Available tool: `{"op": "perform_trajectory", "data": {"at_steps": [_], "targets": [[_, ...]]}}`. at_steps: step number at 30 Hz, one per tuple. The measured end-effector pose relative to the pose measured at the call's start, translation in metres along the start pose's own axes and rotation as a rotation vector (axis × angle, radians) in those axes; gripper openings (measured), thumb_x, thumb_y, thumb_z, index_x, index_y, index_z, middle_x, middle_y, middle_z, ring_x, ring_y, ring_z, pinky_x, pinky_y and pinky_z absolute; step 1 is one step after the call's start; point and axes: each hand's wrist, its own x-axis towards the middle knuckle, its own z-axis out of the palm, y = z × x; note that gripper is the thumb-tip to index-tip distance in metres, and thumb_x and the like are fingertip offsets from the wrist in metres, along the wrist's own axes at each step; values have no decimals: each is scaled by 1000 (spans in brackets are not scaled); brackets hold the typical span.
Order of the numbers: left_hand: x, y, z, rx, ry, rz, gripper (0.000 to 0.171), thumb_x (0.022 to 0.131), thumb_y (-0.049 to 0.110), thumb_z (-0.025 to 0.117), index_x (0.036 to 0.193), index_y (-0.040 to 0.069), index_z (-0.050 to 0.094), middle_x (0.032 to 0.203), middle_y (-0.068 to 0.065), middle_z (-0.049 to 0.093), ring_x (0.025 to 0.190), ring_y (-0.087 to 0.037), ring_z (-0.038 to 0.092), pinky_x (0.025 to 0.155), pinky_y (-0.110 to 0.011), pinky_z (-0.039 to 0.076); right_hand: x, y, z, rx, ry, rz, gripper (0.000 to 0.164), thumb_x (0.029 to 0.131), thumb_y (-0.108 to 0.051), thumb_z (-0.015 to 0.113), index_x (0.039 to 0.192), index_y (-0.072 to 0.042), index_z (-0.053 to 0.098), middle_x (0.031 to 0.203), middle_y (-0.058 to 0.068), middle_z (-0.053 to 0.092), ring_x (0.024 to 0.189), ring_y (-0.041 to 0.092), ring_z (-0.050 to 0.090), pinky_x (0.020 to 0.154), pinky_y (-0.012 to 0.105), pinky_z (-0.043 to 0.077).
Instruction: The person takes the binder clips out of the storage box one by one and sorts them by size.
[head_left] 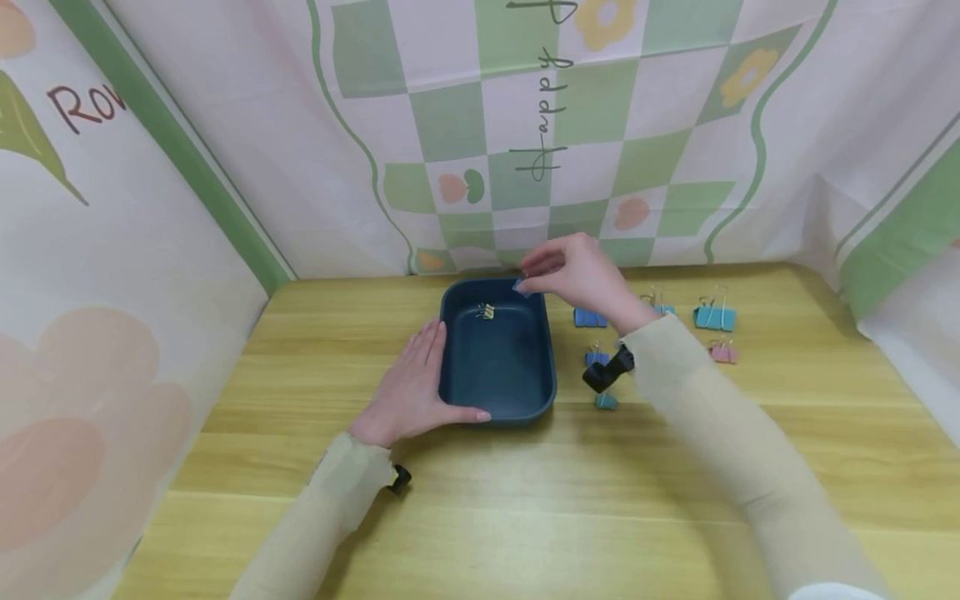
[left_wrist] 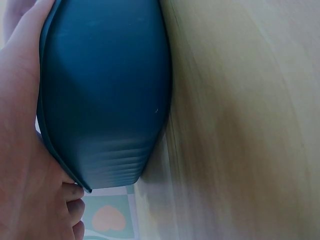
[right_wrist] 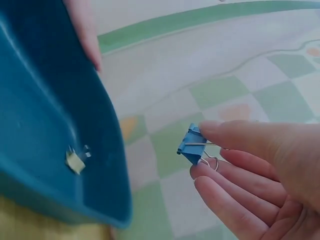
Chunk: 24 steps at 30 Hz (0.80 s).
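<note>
A dark blue rectangular tray [head_left: 498, 421] stands on the table. My left hand [head_left: 408, 387] rests against its near left corner, with straight fingers along the left side and the thumb on the near rim. Above the tray's far right corner, my right hand [head_left: 581, 271] pinches a small blue binder clip [right_wrist: 192, 145] by its wire handles, between thumb and fingers. Inside the tray, toward its far end, lies a small pale yellow patterned binder clip [head_left: 487, 312].
Right of the tray are more binder clips: a large blue one [head_left: 590, 317], a smaller blue one [head_left: 597, 358], a small teal one [head_left: 606, 402], a large teal one [head_left: 715, 317] and a pink one [head_left: 723, 354]. A patterned curtain [head_left: 517, 125] hangs behind the wooden table [head_left: 480, 517].
</note>
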Motion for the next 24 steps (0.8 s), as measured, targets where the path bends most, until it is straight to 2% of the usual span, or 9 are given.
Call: {"op": "perform_trajectory", "data": {"at_steps": [9,16,24], "targets": [[-2,-5,2,14,12,34,147,63,101,47,162,2,3,169,-13,1,154,-20,-4,123,-33,3,-33,15,-30,-55,43,54,32,86,-31,84,112,-15,76,105,2,75,97,20,71,88,43,54],[-2,-4,3,11,10,25,147,63,101,47,163,3,1,170,-12,0,154,-19,-5,123,-33,3,-54,27,-54,-133,76,76,39,85,-42,84,111,-14,77,106,4,76,97,23,71,87,45,54],[-2,-3,4,13,11,21,147,63,102,47,163,4,1,170,-12,0,154,-19,-5,122,-32,3,-75,43,-75,-203,116,88,42,83,-46,85,107,-13,77,101,4,76,91,21,71,80,38,53]]}}
